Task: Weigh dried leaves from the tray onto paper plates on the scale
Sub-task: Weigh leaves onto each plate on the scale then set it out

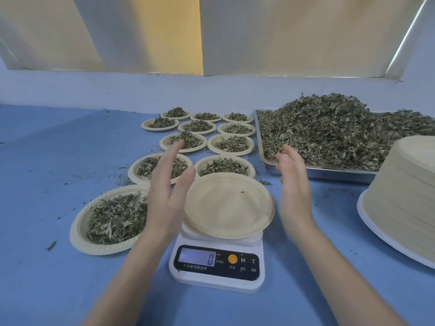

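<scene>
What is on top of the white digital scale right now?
An empty beige paper plate sits on the white digital scale, holding only a tiny leaf speck. The display reads 0. The plate covers the weighing platform, so it cannot be seen.

tray (317,171) and plate stack (400,196) cut off right, scale (216,276) labels illegible

A white digital scale (216,264) stood on the blue surface, its display reading 0. A bare, beige paper plate (228,205) rested on its platform, slightly tilted, holding one small leaf fragment. Behind it to the right, a metal tray (341,173) held a heaped mound of dried leaves (334,128), green-grey and loosely piled.
</scene>
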Demonstrator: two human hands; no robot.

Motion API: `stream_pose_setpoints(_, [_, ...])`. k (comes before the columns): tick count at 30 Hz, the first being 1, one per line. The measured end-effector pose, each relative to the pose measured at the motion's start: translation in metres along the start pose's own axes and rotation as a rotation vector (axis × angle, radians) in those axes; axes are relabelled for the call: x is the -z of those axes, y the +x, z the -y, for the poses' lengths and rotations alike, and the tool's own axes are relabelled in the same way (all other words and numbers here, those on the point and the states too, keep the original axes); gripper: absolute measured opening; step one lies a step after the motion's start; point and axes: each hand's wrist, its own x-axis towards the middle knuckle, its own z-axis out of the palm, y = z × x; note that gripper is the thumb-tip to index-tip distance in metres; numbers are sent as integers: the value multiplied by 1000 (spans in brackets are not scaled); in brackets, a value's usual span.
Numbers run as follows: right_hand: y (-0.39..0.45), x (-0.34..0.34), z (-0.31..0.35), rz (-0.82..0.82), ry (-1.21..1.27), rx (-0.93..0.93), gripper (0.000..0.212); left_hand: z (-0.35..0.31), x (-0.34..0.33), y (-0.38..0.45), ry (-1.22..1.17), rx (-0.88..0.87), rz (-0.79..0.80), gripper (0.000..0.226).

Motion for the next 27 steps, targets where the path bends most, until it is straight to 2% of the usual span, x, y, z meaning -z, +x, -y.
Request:
stream_pose_setpoints(3, [18, 4, 10, 2, -89, 65, 52, -24, -14, 38, 119, -49, 224, 57])
stream_pose_setpoints(6, [48, 2, 15, 80, -197, 66, 51, -35, -55, 83, 302, -97, 496, 57])
stream_pose_setpoints(9, [89, 5, 13, 112, -460, 74, 53, -30, -102, 119, 445, -90, 717, 56])
stream_pose_setpoints(11, [125, 13, 7, 140, -678, 7, 58, -24, -127, 140, 443, -51, 811, 55])
stream_pose_setpoints(14, [178, 24, -10, 206, -933, -172, 69, -13, -157, 171, 479, 19, 856, 64])
stream_pose_setpoints(18, [232, 18, -47, 323, -1056, -333, 78, 6, -186, 195, 601, 24, 891, 69])
stream_pose_setpoints(21, [252, 7, -67, 426, -1087, -345, 69, 18, -203, 200, 609, 17, 926, 63])
stream_pose_setpoints(25, [245, 7, -78, 657, -1344, -311, 59, 27, -211, 203, 649, 46, 955, 66])
stream_pose_setpoints(27, [240, 18, -72, 625, -1293, -230, 64, 27, -211, 204, 664, 71, 974, 66])
